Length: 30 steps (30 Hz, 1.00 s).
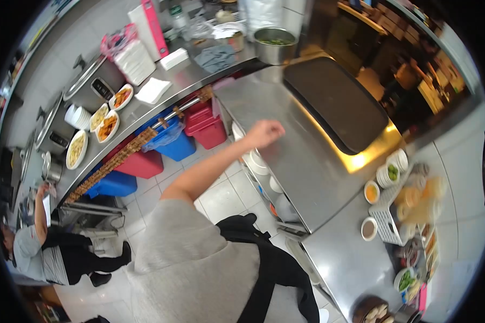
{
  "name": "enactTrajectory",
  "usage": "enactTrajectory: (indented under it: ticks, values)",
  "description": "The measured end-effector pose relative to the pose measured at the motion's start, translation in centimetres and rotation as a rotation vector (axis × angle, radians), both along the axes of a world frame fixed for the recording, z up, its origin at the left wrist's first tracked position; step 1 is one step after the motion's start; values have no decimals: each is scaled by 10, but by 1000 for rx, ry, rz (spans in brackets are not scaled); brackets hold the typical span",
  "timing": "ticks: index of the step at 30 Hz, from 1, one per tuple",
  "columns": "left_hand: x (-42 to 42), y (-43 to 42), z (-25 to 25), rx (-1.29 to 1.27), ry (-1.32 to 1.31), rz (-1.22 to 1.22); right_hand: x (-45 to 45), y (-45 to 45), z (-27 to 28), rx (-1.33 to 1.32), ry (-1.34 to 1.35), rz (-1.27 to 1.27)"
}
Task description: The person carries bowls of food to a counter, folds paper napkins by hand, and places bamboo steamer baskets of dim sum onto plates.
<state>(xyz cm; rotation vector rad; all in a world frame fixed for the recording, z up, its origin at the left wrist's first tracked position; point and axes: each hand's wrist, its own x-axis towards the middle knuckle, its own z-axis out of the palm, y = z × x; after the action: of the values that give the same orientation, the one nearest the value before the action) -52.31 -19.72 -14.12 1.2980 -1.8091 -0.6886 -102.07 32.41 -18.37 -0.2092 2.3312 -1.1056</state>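
My left hand reaches over the near edge of the steel counter, its fingers curled and nothing visible in them. It is slightly blurred, and I cannot tell if it touches the metal. Beyond it a large dark rectangular tray lies on a surface lit from below along its edge. Stacked white dishes sit on a shelf under the counter's near side. My right hand is out of view.
Bins, red and blue, stand under the back counter beside filled white dishes. A steel pot of greens is farther back. A co-worker stands at left. Sauce cups and a white basket line the right.
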Motion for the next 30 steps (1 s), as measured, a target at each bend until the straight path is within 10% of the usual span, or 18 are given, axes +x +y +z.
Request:
enactTrajectory:
  ticks: [8, 18, 22, 25, 30]
  values:
    - [236, -161, -15, -198, -362, 781, 89, -160, 64, -92, 46, 225]
    - [312, -261, -58, -106, -985, 417, 168, -289, 40, -437, -70, 337]
    - [353, -283, -85, -359, -1005, 497, 154, -282, 40, -390, 18, 221]
    - [338, -271, -46, -373, -678, 901, 141, -279, 28, -168, 354, 221]
    - [304, -212, 53, -702, -238, 848, 131, -295, 33, -154, 541, 315]
